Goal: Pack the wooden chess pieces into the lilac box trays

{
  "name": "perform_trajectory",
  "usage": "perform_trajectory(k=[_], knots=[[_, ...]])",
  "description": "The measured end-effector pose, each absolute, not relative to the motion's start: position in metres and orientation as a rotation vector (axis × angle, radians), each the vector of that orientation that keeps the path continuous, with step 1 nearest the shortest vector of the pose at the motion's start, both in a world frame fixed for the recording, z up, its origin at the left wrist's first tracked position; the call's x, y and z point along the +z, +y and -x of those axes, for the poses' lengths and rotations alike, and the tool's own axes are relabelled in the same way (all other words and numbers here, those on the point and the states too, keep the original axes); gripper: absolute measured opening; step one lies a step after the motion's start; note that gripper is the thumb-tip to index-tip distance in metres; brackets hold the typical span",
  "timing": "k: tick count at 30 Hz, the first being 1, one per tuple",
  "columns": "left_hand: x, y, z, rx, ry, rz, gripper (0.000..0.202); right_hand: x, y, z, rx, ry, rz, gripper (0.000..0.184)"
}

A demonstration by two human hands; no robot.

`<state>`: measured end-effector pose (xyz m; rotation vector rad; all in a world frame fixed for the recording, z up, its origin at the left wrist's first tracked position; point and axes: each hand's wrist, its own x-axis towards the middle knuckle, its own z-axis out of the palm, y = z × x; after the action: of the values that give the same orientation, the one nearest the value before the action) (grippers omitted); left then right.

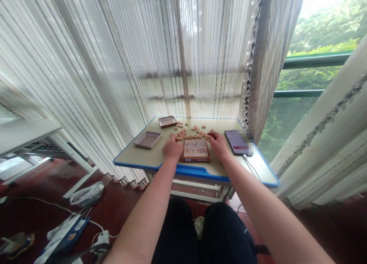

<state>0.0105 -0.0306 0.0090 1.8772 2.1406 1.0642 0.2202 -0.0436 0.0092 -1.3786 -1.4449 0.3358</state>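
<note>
A small table (137, 157) with a blue rim stands before me. On it lies a flat printed box (196, 150) near the front edge. My left hand (172, 147) rests at the box's left side, fingers curled among round wooden game pieces (189, 133) scattered behind the box. My right hand (218, 143) sits at the box's right side, fingers bent down onto the pieces. Whether either hand grips a piece is hidden.
A grey tray (147, 139) lies at the table's left, a brown tray (167, 121) at the back. A phone (237, 142) with a cable lies at the right. Striped curtains hang behind. A white table, bags and cables are on the floor at left.
</note>
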Motion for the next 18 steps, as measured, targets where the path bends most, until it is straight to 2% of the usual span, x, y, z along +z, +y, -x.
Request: perform_trajectory(k=[5, 11, 18], knots=[[0.0076, -0.0293, -0.0093, 0.929, 2.137, -1.916, 0.027, 0.0067, -0.0496, -0.2281, -0.004, -1.553, 1.694, 0.032], [0.0098, -0.0327, -0.0098, 0.839, 2.119, -2.005, 0.024, 0.0024, -0.0486, -0.2304, 0.048, -1.672, 1.851, 0.027], [0.011, -0.0317, -0.0115, 0.78, 2.153, -2.018, 0.037, 0.0016, -0.0497, -0.2293, 0.069, -1.71, 1.758, 0.03]])
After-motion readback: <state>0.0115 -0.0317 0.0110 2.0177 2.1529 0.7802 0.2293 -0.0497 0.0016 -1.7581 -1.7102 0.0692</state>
